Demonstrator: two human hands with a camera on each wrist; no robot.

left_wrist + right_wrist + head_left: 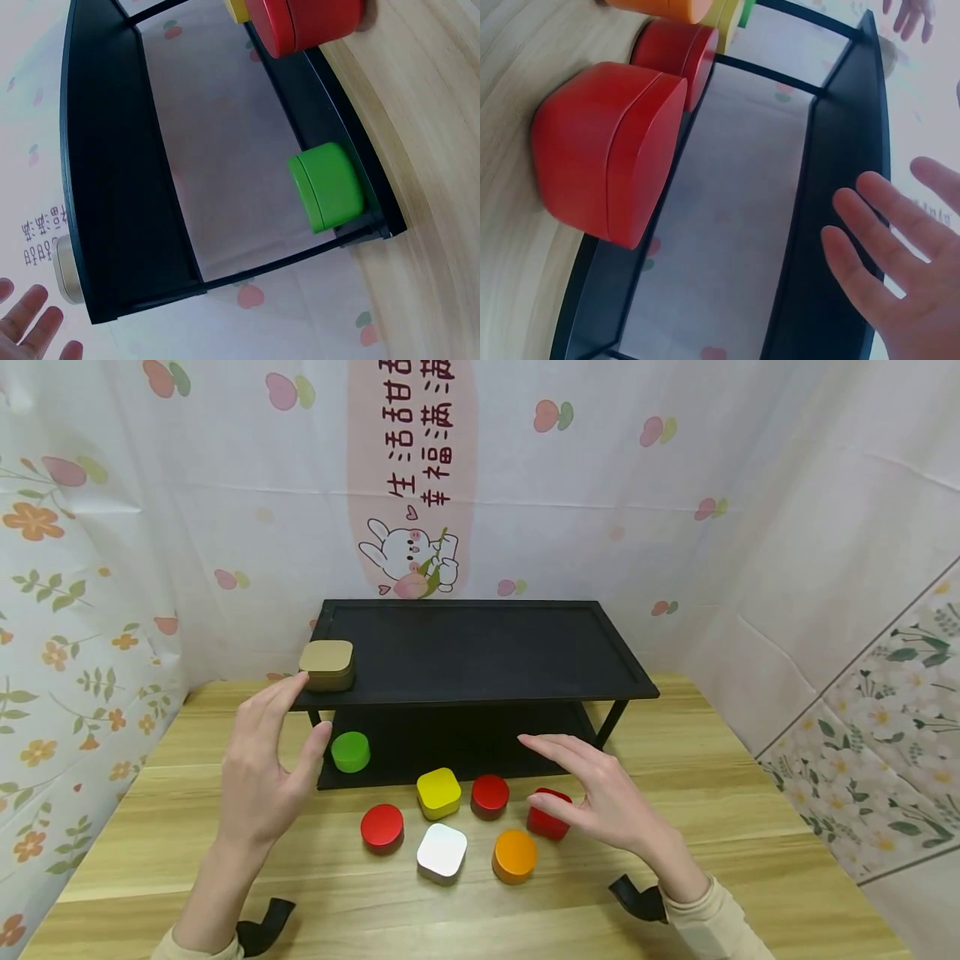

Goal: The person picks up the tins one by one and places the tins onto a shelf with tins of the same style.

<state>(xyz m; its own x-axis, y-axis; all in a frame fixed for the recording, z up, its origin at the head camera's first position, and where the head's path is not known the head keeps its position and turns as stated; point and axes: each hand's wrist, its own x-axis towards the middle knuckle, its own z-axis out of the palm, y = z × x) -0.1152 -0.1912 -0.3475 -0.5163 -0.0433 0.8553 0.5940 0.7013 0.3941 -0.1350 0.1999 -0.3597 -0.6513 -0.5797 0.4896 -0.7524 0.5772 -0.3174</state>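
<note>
My left hand is raised, thumb and fingers spread with nothing between them. In the head view its fingertips come right at a gold square tin, which sits on the front left corner of the black shelf's top. A green round tin stands on the lower level, just past the left thumb. Over on the right, my right hand hovers with extended fingers, holding nothing. Its thumb overlaps a red square tin on the table. The right wrist view shows that red tin's lid and side fully.
In front of the shelf, a yellow square tin, a white square tin, an orange round tin and two round tins, one red tin and another red tin, stand on the wooden table. Printed curtains hang behind.
</note>
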